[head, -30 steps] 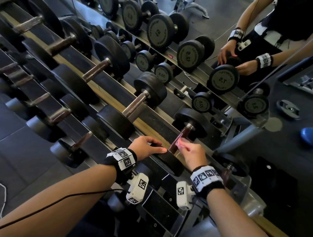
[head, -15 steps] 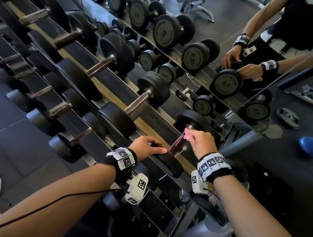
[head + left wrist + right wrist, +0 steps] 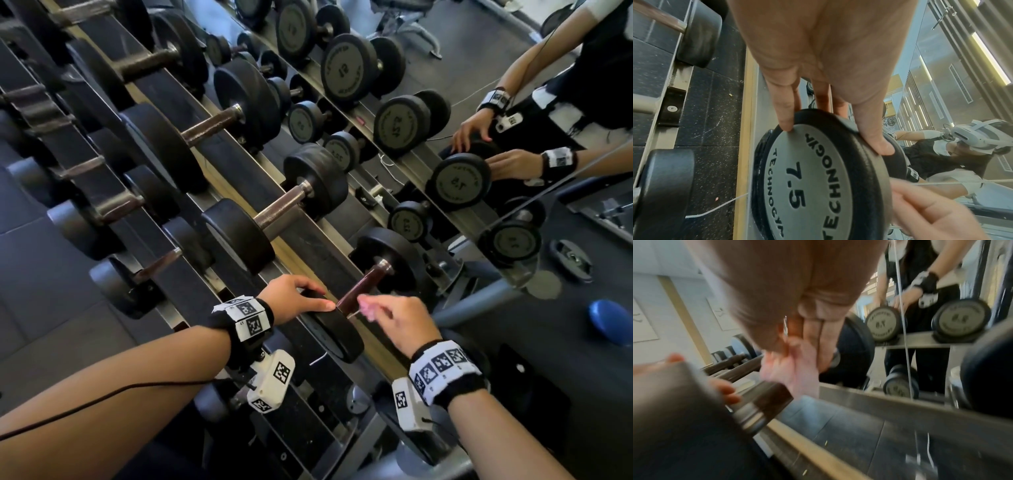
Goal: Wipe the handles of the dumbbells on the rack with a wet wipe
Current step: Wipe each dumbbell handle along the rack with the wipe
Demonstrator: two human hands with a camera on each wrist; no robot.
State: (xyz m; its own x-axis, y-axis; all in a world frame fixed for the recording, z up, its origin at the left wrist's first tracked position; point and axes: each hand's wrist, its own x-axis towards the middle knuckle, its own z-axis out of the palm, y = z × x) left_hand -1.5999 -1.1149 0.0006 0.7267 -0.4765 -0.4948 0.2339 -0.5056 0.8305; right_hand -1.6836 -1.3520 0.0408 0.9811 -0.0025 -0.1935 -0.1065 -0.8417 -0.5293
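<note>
Dumbbell rack (image 3: pixel 310 240): several handles up the row remain, apparently unwiped. Nearest 7.5 dumbbell (image 3: pixel 807 178): left hand (image 3: pixel 291 301), its grip curled over the near head, steadies it. Handle (image 3: pixel 363 284): wiping under way. Wet wipe (image 3: pixel 791 369), pinched in the right hand (image 3: pixel 399 320), touches the handle's near end.

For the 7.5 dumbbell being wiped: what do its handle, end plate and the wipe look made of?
Handle: probably metal, dark brownish grip with a shiny steel collar. End plate: matte grey disc with raised lettering in a black rim, likely rubber. Wet wipe: thin pale fabric, crumpled in the right hand.
</note>
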